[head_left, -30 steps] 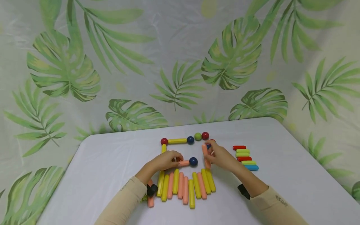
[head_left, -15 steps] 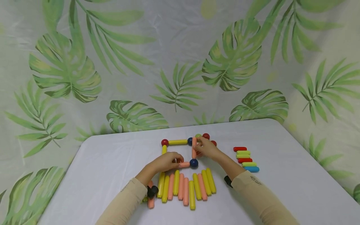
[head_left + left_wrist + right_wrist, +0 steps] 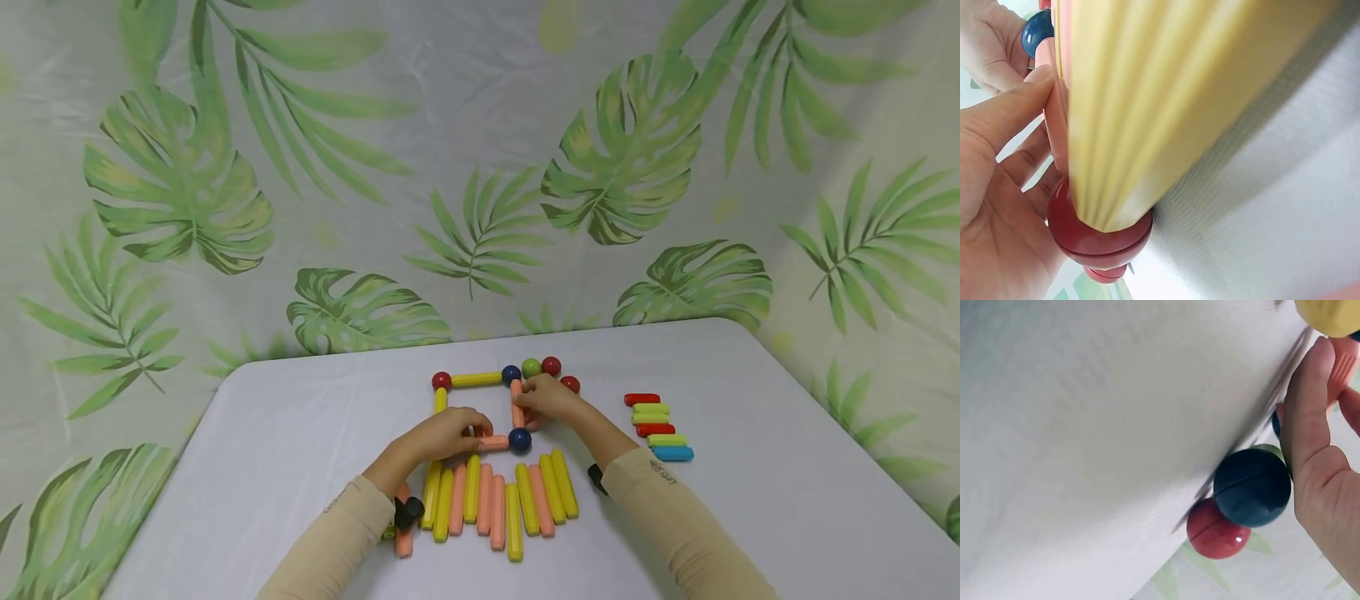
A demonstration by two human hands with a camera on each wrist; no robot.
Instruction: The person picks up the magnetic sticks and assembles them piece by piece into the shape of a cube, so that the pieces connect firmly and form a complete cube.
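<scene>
My left hand (image 3: 446, 433) holds a pink rod (image 3: 495, 443) at the near side of a square frame lying on the table. That rod's right end meets a dark blue ball (image 3: 520, 440). With thumb and fingers, my right hand (image 3: 551, 400) pinches another pink rod (image 3: 517, 393), which spans from this ball to a second blue ball (image 3: 512, 374) behind. A yellow rod (image 3: 476, 379) forms the far side, ending at a red ball (image 3: 442, 381); another yellow rod (image 3: 441, 400) makes the left side. In the left wrist view, a red ball (image 3: 1097, 240) sits beside my left fingers.
Several yellow and pink rods (image 3: 498, 512) lie in a row in front of the frame. Loose balls, one green (image 3: 531, 367) and some red (image 3: 570, 385), are near my right hand. Short red, lime and blue rods (image 3: 672, 453) form a column at the right.
My right hand has brought its pink rod leftward and down to the frame's right side, between the two blue balls. My left hand keeps its hold on the near pink rod.
</scene>
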